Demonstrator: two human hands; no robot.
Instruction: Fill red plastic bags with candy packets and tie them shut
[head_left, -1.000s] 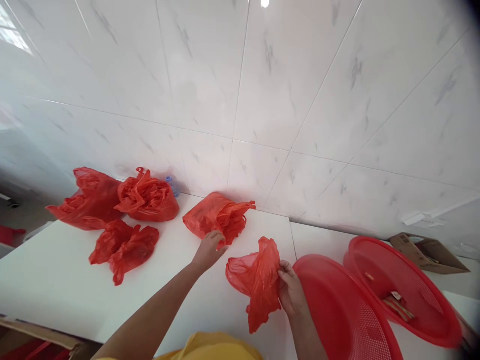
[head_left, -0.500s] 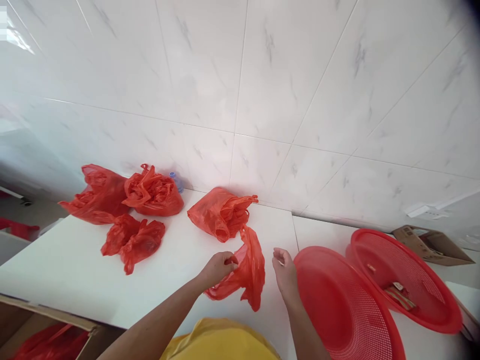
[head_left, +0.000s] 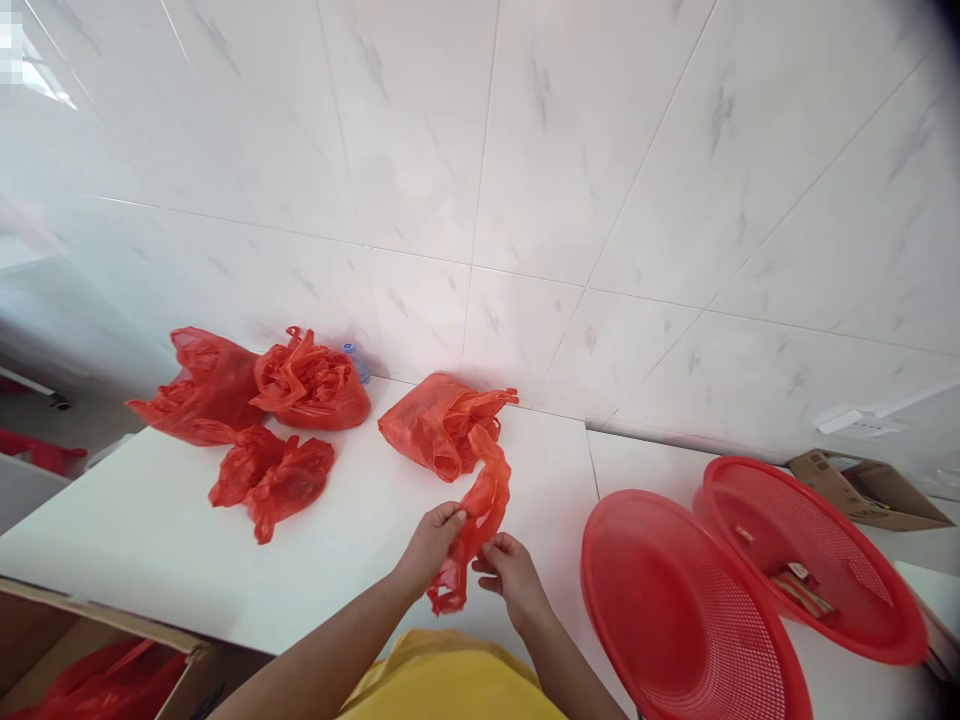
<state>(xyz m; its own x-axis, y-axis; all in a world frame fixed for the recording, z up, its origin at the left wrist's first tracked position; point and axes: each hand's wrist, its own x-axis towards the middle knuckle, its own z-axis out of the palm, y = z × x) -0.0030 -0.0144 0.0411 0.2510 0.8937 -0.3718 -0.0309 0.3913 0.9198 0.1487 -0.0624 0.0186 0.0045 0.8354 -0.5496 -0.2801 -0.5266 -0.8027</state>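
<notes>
A thin red plastic bag (head_left: 487, 497) hangs gathered in a narrow strip in front of me. My left hand (head_left: 435, 540) is closed on its left side, thumb on top. My right hand (head_left: 514, 578) is at the bag's lower right edge, thumb and forefinger pinched on it and the other fingers curled. Just behind, a filled red plastic bag (head_left: 420, 425) lies on the white table (head_left: 360, 560), its handles pointing right. The upper end of the held bag overlaps this one in view.
Several stuffed red bags (head_left: 315, 395) sit at the left, near a clear bottle (head_left: 358, 362) with a blue cap. Two red baskets (head_left: 652, 590) stand at right, with a cardboard box (head_left: 862, 490) behind. An open carton (head_left: 97, 620) holds red plastic at lower left.
My right hand has come left from beside the basket to the bag. The bag, spread out before, is now drawn into a narrow strip between my hands.
</notes>
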